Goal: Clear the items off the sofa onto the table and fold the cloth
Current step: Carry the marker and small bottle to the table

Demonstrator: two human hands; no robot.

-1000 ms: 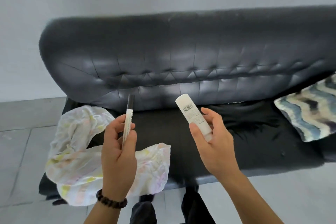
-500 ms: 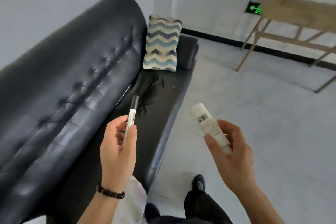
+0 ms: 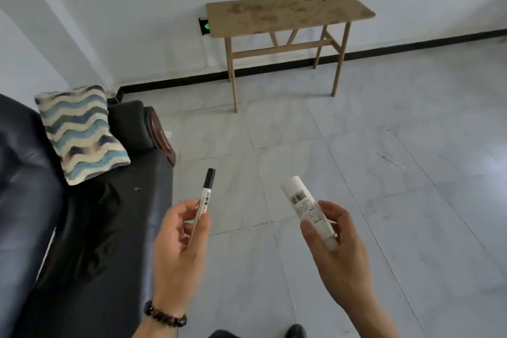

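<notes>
Two raised hands, marker (image 3: 205,202) left (image 3: 179,244), tube (image 3: 307,207) right (image 3: 333,250).

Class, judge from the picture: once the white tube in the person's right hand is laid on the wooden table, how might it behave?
The white tube looks round and smooth, so it would probably roll on the table. The right hand holds it loosely, so it is likely light.

Soft, even daylight, faint shadows, slight motion blur, wide-angle bending at edges.
</notes>
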